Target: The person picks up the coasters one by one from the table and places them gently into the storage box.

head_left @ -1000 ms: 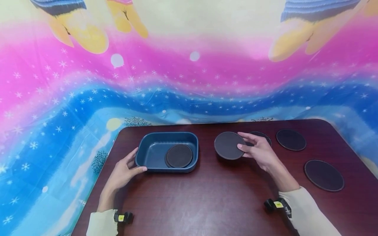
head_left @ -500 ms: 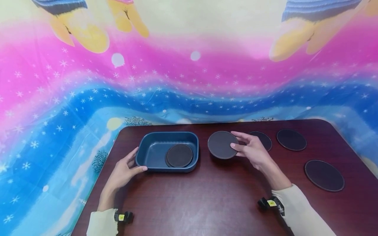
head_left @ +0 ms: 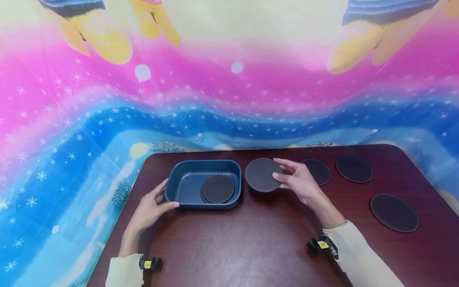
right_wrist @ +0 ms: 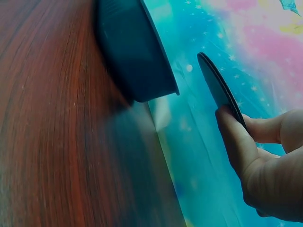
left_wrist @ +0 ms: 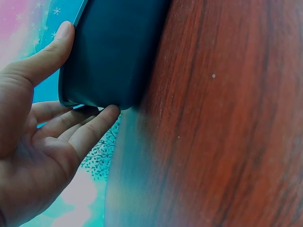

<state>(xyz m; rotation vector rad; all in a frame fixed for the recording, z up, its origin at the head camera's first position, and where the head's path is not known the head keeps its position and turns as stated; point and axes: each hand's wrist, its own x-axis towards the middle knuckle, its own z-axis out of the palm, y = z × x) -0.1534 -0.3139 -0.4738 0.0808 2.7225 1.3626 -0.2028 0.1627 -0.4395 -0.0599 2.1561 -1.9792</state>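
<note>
My right hand (head_left: pixel 297 180) pinches the edge of a round dark coaster (head_left: pixel 263 175) with a stitched rim, thumb on top and fingers beneath. The coaster is raised above the table, just right of a blue rectangular tub (head_left: pixel 211 206). In the right wrist view the coaster (right_wrist: pixel 218 85) shows edge-on, apart from the tub (right_wrist: pixel 135 52). My left hand (head_left: pixel 148 209) holds the tub's near left corner, its thumb on the front side and fingers against the left end, as the left wrist view also shows. Inside the tub, at the right, lies a coaster (head_left: pixel 218 189) overlapping another beneath it.
Three more coasters lie on the dark red wooden table (head_left: pixel 229 243): one partly behind my right hand (head_left: pixel 318 172), one at the back right (head_left: pixel 354 169), one nearer on the right (head_left: pixel 393 212). A patterned cloth (head_left: pixel 229 91) hangs along the table's back and left edges.
My right hand has moved left with the coaster, bringing it close to the tub's right side. The left hand and the tub have stayed in place.
</note>
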